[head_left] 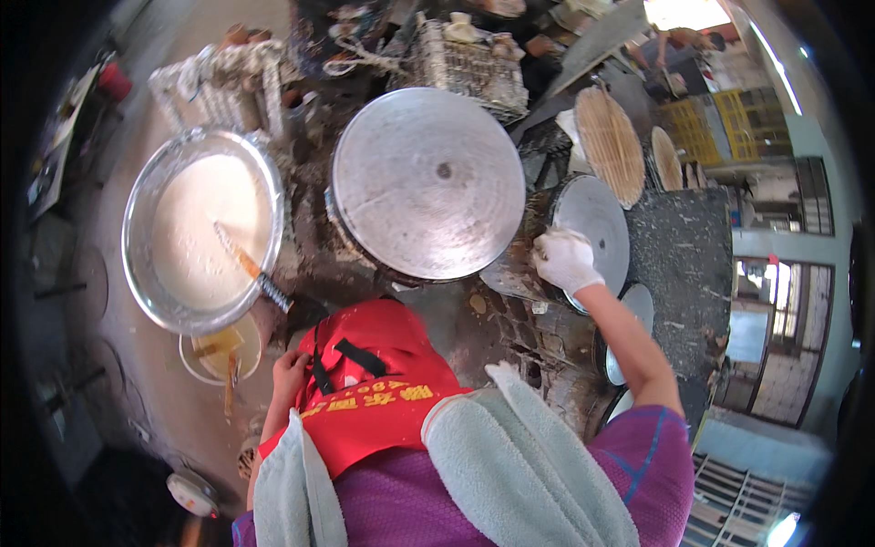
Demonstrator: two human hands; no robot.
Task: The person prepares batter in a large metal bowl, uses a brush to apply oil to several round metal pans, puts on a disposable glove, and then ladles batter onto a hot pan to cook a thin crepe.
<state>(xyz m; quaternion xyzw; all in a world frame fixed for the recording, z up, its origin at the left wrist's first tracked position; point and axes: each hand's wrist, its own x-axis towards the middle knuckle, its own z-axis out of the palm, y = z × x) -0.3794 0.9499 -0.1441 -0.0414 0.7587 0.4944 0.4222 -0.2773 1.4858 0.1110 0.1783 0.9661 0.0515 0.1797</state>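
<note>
My right hand [566, 260], in a white glove, is a loose fist over the near-left rim of a round metal plate [596, 205]. Whether the fingers grip anything is hidden. At my left hip, my bare left hand [290, 372] rests with bent fingers against the side of a red apron [383, 410] that bears writing. A larger round metal disc [427, 184], with a dark spot at its centre, lies directly before me. To its left stands a wide metal basin [137, 225] of pale batter [198, 198]. A wooden-handled tool [247, 261] leans in the batter.
Below the basin is a clear tub [256, 349] with yellowish liquid. A batter-crusted basket [465, 68] stands behind the large disc. Round slatted mats [608, 143] lean at the right, near more metal discs [636, 314]. Another person [673, 51] is at the far upper right.
</note>
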